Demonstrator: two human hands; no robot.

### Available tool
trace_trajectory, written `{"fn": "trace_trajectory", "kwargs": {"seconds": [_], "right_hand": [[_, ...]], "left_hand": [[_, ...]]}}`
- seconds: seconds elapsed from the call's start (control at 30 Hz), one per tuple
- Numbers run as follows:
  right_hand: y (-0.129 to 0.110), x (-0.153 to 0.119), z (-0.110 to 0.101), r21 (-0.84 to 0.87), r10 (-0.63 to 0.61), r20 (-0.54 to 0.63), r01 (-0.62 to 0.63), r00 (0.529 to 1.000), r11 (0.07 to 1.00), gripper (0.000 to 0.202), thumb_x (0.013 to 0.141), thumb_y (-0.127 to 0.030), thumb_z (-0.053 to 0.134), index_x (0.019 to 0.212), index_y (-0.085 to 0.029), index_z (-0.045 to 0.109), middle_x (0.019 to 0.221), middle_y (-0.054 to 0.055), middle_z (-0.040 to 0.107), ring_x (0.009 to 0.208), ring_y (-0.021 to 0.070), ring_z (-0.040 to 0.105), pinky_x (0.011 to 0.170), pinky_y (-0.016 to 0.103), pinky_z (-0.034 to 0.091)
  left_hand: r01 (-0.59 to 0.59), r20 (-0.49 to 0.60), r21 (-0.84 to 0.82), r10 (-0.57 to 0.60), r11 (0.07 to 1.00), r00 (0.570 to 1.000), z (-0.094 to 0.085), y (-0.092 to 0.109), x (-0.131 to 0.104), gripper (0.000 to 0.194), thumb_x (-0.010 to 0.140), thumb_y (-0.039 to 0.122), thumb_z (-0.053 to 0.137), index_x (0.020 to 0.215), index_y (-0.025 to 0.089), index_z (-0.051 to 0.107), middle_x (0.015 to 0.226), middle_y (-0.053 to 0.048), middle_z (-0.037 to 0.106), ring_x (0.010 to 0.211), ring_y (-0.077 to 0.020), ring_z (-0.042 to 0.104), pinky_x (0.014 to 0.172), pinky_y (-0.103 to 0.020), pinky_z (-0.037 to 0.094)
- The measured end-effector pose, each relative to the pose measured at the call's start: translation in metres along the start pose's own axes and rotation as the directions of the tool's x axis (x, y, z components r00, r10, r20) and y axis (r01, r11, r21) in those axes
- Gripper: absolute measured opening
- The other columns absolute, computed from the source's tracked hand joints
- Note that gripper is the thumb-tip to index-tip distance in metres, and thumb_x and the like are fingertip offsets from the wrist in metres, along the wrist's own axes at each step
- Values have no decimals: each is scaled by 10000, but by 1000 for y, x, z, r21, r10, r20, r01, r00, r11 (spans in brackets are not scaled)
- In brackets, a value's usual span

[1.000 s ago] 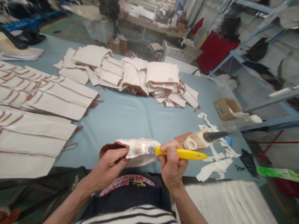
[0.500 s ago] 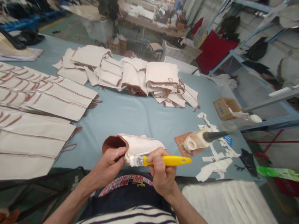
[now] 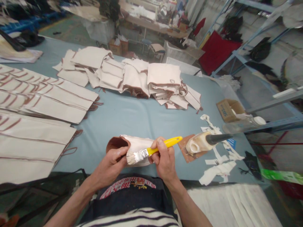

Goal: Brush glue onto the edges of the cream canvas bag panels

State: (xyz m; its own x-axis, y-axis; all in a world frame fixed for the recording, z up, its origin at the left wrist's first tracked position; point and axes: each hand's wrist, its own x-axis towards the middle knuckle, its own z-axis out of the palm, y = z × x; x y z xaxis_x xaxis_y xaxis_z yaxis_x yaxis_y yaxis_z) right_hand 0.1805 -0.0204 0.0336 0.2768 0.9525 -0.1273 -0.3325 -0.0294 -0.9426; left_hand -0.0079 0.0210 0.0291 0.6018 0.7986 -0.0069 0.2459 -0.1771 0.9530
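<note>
At the table's front edge lies a cream fabric pouch (image 3: 139, 143) with a brown lining, its round mouth held open toward the left. My left hand (image 3: 113, 162) pinches the near rim of that mouth between thumb and fingers. In my right hand (image 3: 164, 159) is a paintbrush (image 3: 165, 144), gripped by its yellow handle, which slants up to the right. White paste coats its bristles, which lie against the pouch just beside my left fingertips. The pouch's underside is hidden by my hands.
Right of my hands, a glue bottle (image 3: 199, 143) with a dark nozzle lies on a brown square (image 3: 183, 151). White scraps (image 3: 219, 170) and a small carton (image 3: 229, 110) are beyond it. Stacked cream pouches cover the left (image 3: 44, 138) and back (image 3: 163, 74) of the blue table (image 3: 118, 116).
The paintbrush has tilted, its handle end rising and shifting left while the bristles stay near the pouch's rim. My right hand has moved slightly up; my left hand keeps its hold.
</note>
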Motion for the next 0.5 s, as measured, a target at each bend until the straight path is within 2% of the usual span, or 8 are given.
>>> {"fn": "trace_trajectory", "kwargs": {"seconds": [0.1,0.17,0.27,0.33,0.4,0.5], "right_hand": [[-4,6,-10,-10,-47,-106,46,993,999,410,949,-577,598,730,-233,568,411,-133,283,357,78,241,405,214,358],[-6,9,-11,-41,-93,-134,89,987,995,419,948,-589,590,727,-233,568,418,-129,285,357,78,242,392,213,326],[-5,14,-2,-87,-42,61,47,997,995,462,931,-631,594,709,-226,573,429,-121,285,360,77,258,376,219,263],[-4,21,6,-94,-7,174,24,985,995,480,924,-650,594,706,-223,573,432,-121,285,362,75,257,376,222,245],[-5,28,11,-76,-49,165,63,985,995,479,930,-654,584,724,-222,576,436,-119,300,369,75,267,384,220,260],[-12,36,9,-66,-158,76,163,985,984,462,936,-646,581,739,-228,574,447,-119,311,377,76,274,394,217,287]], "left_hand": [[39,-45,51,-36,998,998,-2,-3,-2,290,988,275,479,832,157,693,803,-11,682,738,-159,596,678,-229,445],[50,-30,45,-49,998,998,-3,-4,-2,293,986,290,484,854,151,706,803,-8,681,725,-154,585,661,-225,435],[70,30,-27,-69,997,997,-4,-3,-2,290,974,300,501,875,142,723,817,-10,685,731,-154,584,660,-222,439],[104,64,-81,-99,991,993,-6,-1,-1,293,970,317,515,910,136,738,837,-14,686,747,-159,582,672,-223,449],[128,83,-129,-118,983,990,-9,0,0,298,965,340,534,960,136,751,846,-15,686,763,-165,583,694,-228,462],[155,105,-207,-136,966,985,-13,0,0,309,954,372,565,1012,140,761,853,-22,698,785,-180,596,718,-241,478]]}}
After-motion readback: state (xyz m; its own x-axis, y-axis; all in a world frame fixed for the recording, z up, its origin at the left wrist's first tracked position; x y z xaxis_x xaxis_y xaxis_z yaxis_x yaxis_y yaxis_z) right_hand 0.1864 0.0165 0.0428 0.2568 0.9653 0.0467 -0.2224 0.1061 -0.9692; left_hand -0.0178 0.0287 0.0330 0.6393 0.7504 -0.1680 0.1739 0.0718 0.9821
